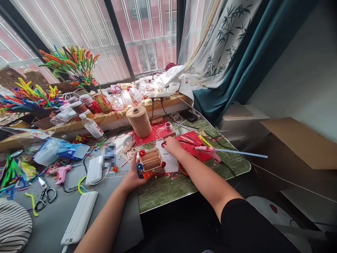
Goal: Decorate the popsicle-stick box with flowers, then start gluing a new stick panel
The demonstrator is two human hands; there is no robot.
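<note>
A small wooden stick box (151,161) with little red, blue and orange flowers on its corners sits on the green mat. My left hand (134,174) grips its near left side, fingers curled round it. My right hand (170,144) rests farther back on a white sheet (168,160), fingers pinched on a small red piece that I cannot make out. A pink glue gun (209,151) with a long blue glue stick (242,153) lies just right of that hand, on red paper (193,146).
A spool of jute twine (139,121) stands behind the box. Loose wooden sticks (127,151), a second pink glue gun (61,173), scissors (44,195), white cases (80,218) and pipe-cleaner flowers (73,65) crowd the left. A power strip (159,95) lies on the sill.
</note>
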